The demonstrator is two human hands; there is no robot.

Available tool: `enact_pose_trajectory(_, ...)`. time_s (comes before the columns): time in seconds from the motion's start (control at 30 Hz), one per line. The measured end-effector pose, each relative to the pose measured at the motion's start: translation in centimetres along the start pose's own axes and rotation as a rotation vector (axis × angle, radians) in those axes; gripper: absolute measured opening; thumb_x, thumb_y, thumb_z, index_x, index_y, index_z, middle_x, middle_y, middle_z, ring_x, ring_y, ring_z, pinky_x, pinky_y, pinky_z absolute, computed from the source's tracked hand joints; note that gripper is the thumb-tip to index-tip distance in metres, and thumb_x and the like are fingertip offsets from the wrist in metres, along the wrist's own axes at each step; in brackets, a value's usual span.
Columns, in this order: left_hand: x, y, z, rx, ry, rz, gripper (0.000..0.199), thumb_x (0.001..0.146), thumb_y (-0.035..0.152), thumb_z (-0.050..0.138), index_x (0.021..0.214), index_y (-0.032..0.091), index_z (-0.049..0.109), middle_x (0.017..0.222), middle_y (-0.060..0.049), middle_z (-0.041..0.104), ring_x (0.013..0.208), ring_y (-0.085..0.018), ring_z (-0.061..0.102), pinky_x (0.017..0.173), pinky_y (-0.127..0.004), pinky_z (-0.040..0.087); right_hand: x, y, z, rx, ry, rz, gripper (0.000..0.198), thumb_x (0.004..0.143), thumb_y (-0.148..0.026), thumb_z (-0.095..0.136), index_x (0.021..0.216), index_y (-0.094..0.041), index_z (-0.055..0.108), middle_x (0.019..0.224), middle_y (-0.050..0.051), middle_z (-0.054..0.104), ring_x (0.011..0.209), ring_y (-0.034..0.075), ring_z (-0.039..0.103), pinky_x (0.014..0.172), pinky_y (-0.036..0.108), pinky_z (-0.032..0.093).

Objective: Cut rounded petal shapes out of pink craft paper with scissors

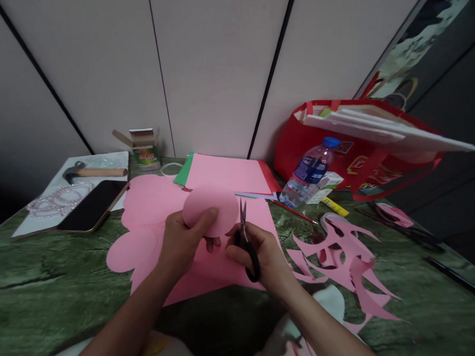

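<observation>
A rounded pink paper piece is held up just left of black-handled scissors, their slightly parted metal blades pointing forward.

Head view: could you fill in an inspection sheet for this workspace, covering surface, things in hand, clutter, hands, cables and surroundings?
Surface: green table, partly under pink paper.
Things in hand: pink disc; scissors, blades slightly parted.
Clutter: scraps, bottle, phone, hammer, small box.
Hands: left hand pinches the disc; right hand holds the scissors.
Cables: nothing seen.
Surroundings: pale panels behind; red bag beyond the bottle.
</observation>
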State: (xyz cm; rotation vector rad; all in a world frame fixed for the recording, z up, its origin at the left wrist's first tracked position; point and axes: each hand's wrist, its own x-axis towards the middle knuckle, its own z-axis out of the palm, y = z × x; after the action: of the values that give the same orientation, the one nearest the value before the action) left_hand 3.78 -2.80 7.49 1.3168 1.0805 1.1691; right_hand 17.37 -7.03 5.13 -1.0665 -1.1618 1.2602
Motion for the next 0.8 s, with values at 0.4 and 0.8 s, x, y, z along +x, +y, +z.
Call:
enact_pose_trajectory(0.4,-0.35,0.33,-0.11,0.143,0.05,0.013,0.034,0.071,0.025,0.062,0.041,0.015,0.05,0.032,0.003,0.05,0.028,-0.007,0.042,0.031,-0.019,0.033,-0.17,-0.11,-0.1,-0.091,-0.027,-0.034,0.019,0.064,-0.026,0.067,0.071,-0.018,0.051,0.059,-0.005,0.048,0.052,0.008,0.039,0.047,0.021,0.033)
enact_pose_trajectory(0.8,-0.41,0.2,-0.19,0.171,0.056,0.028,0.034,0.071,0.026,0.063,0.041,0.015,0.05,0.032,0.003,0.051,0.028,-0.007,0.043,0.032,-0.019,0.034,-0.25,-0.08,-0.16,-0.095,-0.026,-0.032,0.018,0.065,-0.025,0.066,0.072,-0.018,0.052,0.055,-0.007,0.045,0.049,0.008,0.036,0.045,0.021,0.029)
